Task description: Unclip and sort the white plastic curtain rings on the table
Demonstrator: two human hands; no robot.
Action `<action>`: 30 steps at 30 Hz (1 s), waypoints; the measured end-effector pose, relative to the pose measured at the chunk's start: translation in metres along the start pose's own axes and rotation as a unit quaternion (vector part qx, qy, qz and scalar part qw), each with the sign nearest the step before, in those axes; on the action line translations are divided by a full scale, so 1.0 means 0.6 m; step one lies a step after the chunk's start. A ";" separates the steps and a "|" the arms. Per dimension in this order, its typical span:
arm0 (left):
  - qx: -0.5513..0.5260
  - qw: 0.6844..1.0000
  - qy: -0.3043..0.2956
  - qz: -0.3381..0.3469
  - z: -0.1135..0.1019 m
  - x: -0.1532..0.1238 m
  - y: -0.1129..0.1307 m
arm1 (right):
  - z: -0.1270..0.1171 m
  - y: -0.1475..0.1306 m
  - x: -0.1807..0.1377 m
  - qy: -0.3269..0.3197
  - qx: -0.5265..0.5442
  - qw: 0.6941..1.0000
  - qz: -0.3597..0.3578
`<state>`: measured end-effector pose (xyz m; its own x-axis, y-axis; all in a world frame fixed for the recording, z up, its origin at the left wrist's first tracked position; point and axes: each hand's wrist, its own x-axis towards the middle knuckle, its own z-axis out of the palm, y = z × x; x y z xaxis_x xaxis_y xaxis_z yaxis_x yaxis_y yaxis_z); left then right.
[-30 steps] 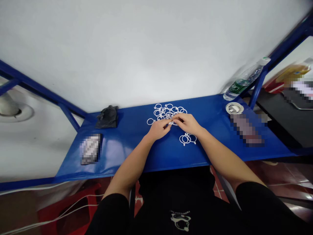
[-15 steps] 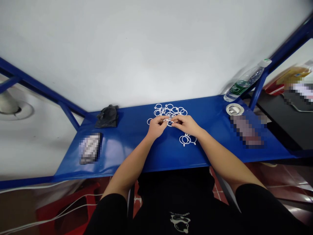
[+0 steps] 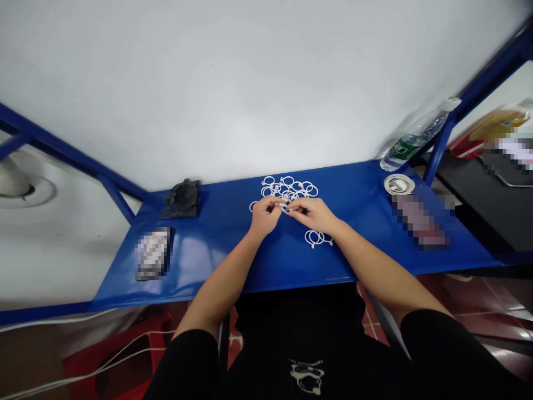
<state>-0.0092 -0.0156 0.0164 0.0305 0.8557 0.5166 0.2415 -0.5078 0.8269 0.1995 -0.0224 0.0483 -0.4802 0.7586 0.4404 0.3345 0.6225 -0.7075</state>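
My left hand [image 3: 265,215] and my right hand [image 3: 313,214] meet fingertip to fingertip over a blue table. Between them is a white plastic ring [image 3: 285,208], pinched from both sides; the fingers cover most of it. Just beyond the hands lies a loose pile of similar white rings with small tabs [image 3: 288,182], several of them overlapping. Part of a single ring [image 3: 251,206] shows left of my left hand. A smaller group of rings [image 3: 315,238] lies nearer to me, below my right hand.
The blue table [image 3: 225,239] stands against a white wall. At its left are a crumpled black bag [image 3: 183,199] and a blurred packet [image 3: 154,253]. On the right are a water bottle [image 3: 410,145], a white coil [image 3: 398,184] and a blurred reddish item [image 3: 420,220].
My right fingertips have moved slightly left, closer to my left hand, and the held ring is more covered. The ring pile and the small group look unchanged.
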 end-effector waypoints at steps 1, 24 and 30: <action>0.003 1.000 0.004 0.002 0.001 0.000 0.002 | -0.003 0.000 0.000 0.019 -0.006 1.000 0.002; -0.136 0.986 -0.002 -0.093 -0.002 0.009 0.001 | -0.014 0.026 0.005 -0.011 -0.090 0.995 0.048; -0.073 0.993 -0.069 -0.066 -0.002 0.001 0.010 | -0.015 0.010 0.007 -0.060 -0.028 0.997 0.040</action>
<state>-0.0087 -0.0185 0.0219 0.1427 0.9159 0.3752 0.1101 -0.3914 0.9136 0.2068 -0.0138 0.0506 -0.5423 0.7803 0.3114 0.4195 0.5727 -0.7043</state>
